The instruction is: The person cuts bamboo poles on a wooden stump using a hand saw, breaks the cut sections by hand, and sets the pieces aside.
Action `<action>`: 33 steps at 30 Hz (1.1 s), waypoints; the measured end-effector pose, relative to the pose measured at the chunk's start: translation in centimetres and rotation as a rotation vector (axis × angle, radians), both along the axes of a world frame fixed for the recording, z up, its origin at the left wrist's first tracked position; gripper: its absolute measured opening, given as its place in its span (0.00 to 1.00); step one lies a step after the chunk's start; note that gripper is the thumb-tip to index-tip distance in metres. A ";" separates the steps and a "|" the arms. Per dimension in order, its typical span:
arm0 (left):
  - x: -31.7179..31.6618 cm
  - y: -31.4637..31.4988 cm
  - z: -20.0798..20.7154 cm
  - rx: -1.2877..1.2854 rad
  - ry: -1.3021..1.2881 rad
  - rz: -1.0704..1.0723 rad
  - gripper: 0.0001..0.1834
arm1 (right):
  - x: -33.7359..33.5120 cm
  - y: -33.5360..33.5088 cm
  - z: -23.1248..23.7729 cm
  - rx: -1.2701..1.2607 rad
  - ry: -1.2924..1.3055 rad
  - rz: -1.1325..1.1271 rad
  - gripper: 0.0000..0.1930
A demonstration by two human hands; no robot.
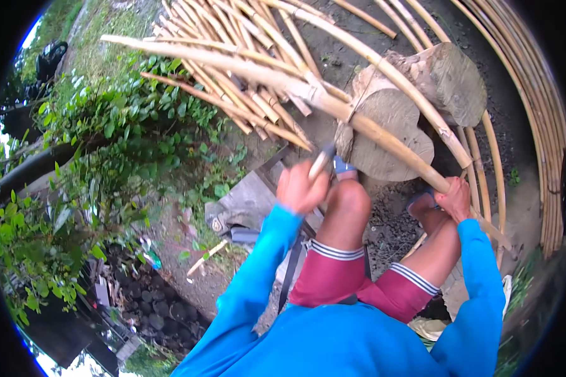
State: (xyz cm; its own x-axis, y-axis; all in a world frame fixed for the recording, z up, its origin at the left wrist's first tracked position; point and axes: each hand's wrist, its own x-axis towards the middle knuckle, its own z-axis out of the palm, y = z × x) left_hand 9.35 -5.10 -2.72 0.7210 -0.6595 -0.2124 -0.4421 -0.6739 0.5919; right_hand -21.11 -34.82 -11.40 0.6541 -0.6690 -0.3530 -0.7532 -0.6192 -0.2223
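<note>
My left hand [303, 188] is closed round a tool with a pale wooden handle [319, 166]. Its dark end is smeared by motion, so I cannot make out its kind. Farther right, my right hand [454, 196] wraps round the near part of a long bamboo pole [393, 139]. That pole slants up to the far left and rests across a cut log [377, 162]. The tool is beside the pole, apart from it, just left of the log. Another curved bamboo pole [415, 91] lies over the logs behind it.
A heap of cut bamboo lengths [233, 103] lies at the far left. Long bamboo strips [541, 125] run along the right edge. A second log [456, 81] adjoins the first. Leafy plants [119, 144] fill the left; a grey cloth [239, 204] lies by my left arm.
</note>
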 end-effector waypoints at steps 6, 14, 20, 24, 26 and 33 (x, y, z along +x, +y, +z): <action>-2.7 5.5 4.5 0.130 0.269 0.133 0.15 | -0.9 0.1 1.8 -0.027 0.018 0.012 0.14; -2.5 9.3 3.3 0.066 0.285 0.102 0.14 | -0.7 -0.3 0.9 -0.035 0.039 0.009 0.14; -1.0 1.6 2.7 0.137 0.251 0.082 0.17 | -0.2 -0.1 0.6 0.028 0.029 0.005 0.13; -2.5 6.3 5.5 0.098 0.308 0.122 0.14 | 0.5 -0.2 2.5 0.016 0.017 -0.001 0.13; -2.0 3.3 4.7 0.078 0.277 0.102 0.15 | 0.3 0.0 2.4 0.029 0.012 -0.014 0.13; -2.7 6.0 4.3 0.164 0.277 0.147 0.15 | -0.6 -0.3 1.6 -0.027 0.045 0.024 0.14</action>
